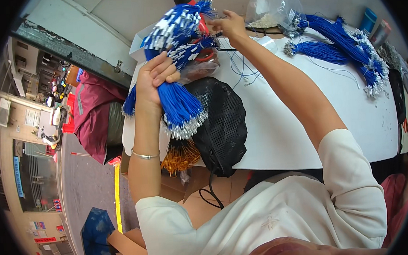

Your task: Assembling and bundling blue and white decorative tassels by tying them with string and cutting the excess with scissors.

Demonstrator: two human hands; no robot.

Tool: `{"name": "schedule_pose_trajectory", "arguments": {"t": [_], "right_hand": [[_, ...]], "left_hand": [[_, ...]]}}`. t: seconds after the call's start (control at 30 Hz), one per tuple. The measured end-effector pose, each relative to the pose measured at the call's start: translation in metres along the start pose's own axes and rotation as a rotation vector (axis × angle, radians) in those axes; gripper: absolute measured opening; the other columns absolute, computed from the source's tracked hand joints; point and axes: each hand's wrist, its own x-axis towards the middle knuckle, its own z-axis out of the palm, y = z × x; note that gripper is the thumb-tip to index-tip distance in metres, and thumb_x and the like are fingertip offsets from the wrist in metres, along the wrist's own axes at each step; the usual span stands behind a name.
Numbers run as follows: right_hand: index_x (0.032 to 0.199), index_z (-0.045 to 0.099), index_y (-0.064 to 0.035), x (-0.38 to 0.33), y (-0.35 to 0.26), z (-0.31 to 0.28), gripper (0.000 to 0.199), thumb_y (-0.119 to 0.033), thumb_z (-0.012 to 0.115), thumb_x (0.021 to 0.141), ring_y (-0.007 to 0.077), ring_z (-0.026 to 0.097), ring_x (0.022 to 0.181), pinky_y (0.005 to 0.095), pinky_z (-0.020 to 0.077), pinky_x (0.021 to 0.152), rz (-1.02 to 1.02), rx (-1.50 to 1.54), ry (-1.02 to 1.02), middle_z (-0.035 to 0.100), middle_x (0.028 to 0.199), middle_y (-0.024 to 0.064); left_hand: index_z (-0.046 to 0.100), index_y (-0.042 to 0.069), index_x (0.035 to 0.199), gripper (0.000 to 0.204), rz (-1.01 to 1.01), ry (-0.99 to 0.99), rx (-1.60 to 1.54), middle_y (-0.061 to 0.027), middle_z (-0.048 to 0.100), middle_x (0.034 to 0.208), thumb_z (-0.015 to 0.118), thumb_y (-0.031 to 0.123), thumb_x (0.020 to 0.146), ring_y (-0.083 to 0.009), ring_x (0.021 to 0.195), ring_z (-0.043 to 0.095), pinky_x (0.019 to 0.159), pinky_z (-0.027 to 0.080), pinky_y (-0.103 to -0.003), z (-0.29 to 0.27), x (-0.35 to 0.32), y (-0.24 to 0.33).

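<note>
My left hand is closed around a thick bundle of blue wires, raised over the table's left part. Silvery ends fan out below my fist, and white connectors or sleeves show above it. My right hand is beside the upper end of the bundle, its fingers stretched apart and pointing left, with nothing seen in them. Behind the bundle stands a red and black tool, partly hidden, that looks like a heat gun. A few loose blue wires lie on the table below my right forearm.
More blue wire bundles lie on the white table at the right. A clear bag of small pale parts stands at the back. A black mesh bag sits at the near edge, beside orange wires. A blue cylinder stands far right.
</note>
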Motion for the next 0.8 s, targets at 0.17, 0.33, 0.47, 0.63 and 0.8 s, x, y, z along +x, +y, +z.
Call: {"name": "schedule_pose_trajectory", "arguments": {"t": [0.17,0.33,0.47,0.63,0.8], "right_hand": [[0.137,0.048,0.007,-0.016,-0.013,-0.011,0.078,-0.033,0.078,0.078,0.0262,0.062,0.107,0.0383,0.0489,0.09,-0.208,-0.218,0.326,0.065,0.114,0.0229],[0.122,0.062,0.0021,-0.093,-0.106,-0.025,0.071,-0.057,0.064,0.083,0.025,0.059,0.111,0.0352,0.0477,0.092,0.158,0.523,-0.761,0.065,0.111,0.02],[0.111,0.066,0.0009,-0.106,-0.163,-0.039,0.071,-0.062,0.062,0.078,0.0272,0.067,0.084,0.0351,0.0536,0.072,0.149,0.708,-0.773,0.07,0.095,0.0148],[0.109,0.065,-0.004,-0.157,-0.202,-0.087,0.049,-0.04,0.073,0.078,0.0224,0.066,0.073,0.0313,0.0541,0.065,0.36,0.564,-0.637,0.071,0.09,0.0112],[0.106,0.066,-0.0012,-0.217,-0.227,-0.184,0.062,-0.057,0.068,0.078,0.0227,0.066,0.084,0.0297,0.0516,0.071,0.133,-0.483,-0.257,0.069,0.095,0.0128]], "left_hand": [[0.054,0.007,0.079,0.024,0.12,-0.029,0.138,0.0065,0.036,0.052,0.041,0.004,0.1,-0.0047,0.041,0.032,0.056,0.039,-0.027,0.041,-0.011,0.002],[0.057,0.002,0.093,0.016,0.124,-0.094,0.162,0.0067,0.036,0.054,0.042,0.003,0.099,-0.0044,0.041,0.032,0.056,0.039,-0.026,0.086,-0.016,-0.036],[0.06,0.003,0.097,0.01,0.127,0.003,0.202,0.0069,0.038,0.053,0.051,0.007,0.097,-0.0041,0.041,0.034,0.053,0.039,-0.023,0.11,0.002,-0.097],[0.059,0.003,0.108,0.023,-0.043,-0.017,0.303,-0.0011,0.051,0.065,0.065,0.016,0.09,-0.0122,0.06,0.051,0.069,0.043,-0.025,0.152,0.019,-0.192],[0.06,0.0,0.117,0.053,-0.094,0.169,0.376,-0.0151,0.063,0.112,0.064,0.044,0.088,-0.0269,0.102,0.058,0.099,0.032,-0.037,0.165,0.026,-0.233]]}}
